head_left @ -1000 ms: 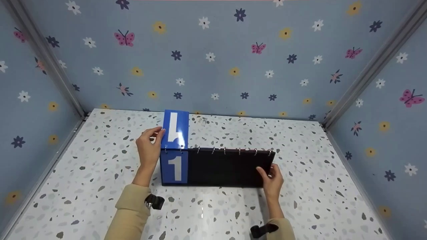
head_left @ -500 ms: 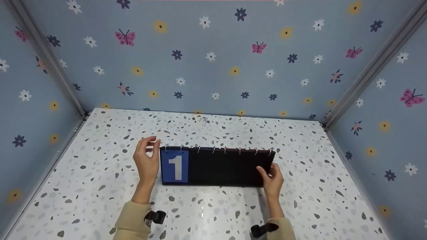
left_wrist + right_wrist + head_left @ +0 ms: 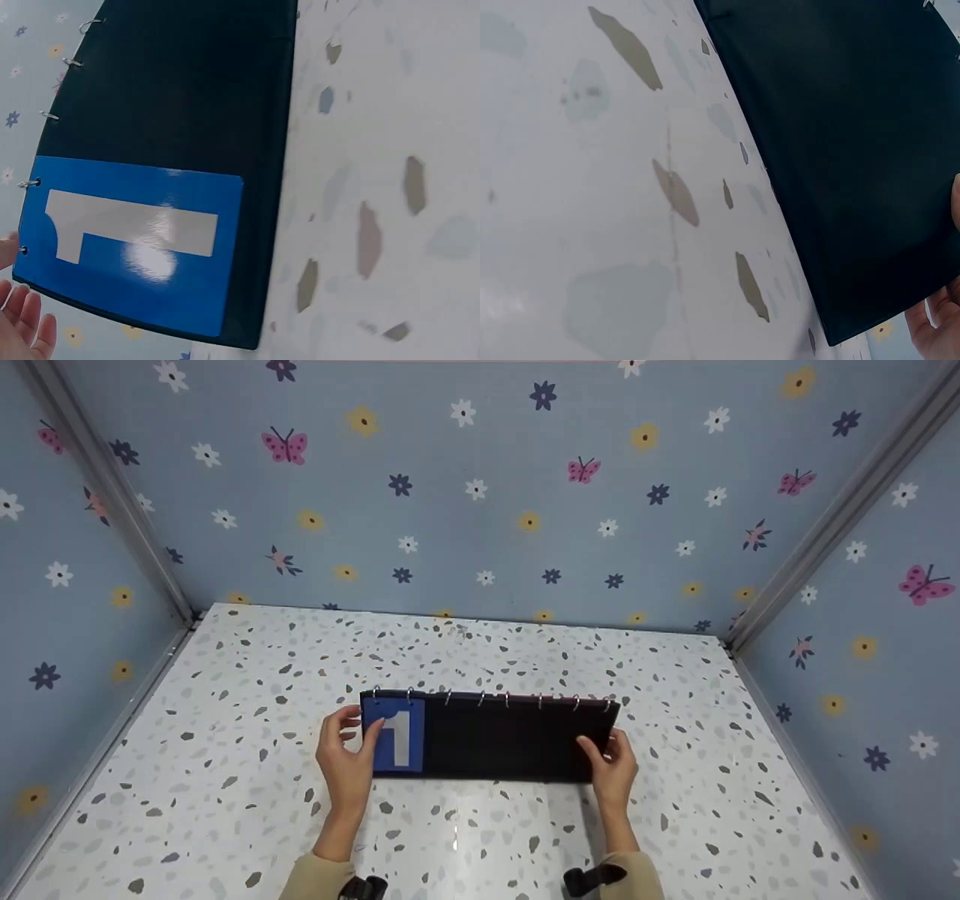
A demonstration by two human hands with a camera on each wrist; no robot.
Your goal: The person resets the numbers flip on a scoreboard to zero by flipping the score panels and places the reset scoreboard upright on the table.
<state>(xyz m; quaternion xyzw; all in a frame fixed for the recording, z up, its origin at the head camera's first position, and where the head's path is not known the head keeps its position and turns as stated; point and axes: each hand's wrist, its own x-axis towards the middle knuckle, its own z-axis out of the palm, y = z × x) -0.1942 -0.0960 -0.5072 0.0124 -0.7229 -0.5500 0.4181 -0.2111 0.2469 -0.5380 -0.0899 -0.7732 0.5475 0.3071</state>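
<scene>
A black flip scoreboard point(image 3: 502, 739) stands tilted on the speckled table, metal rings along its top edge. At its left end hangs a blue number card point(image 3: 412, 735) with a white 1, also large in the left wrist view. My left hand point(image 3: 346, 769) is at the scoreboard's left edge, its thumb in front of the card. In the left wrist view its fingers point(image 3: 30, 322) are spread beside that edge, tips visible. My right hand point(image 3: 615, 772) grips the right end, thumb on the black front; its other fingers are partly hidden behind.
The speckled white table point(image 3: 247, 720) extends around the scoreboard. Behind it rises a blue panel point(image 3: 480, 532) patterned with flowers and butterflies, and similar panels stand at left and right. Dark straps point(image 3: 595, 879) are on both sleeves.
A raised second blue card at the left has come down onto the scoreboard's face. My left hand has moved down along the left edge. The right hand has stayed in place.
</scene>
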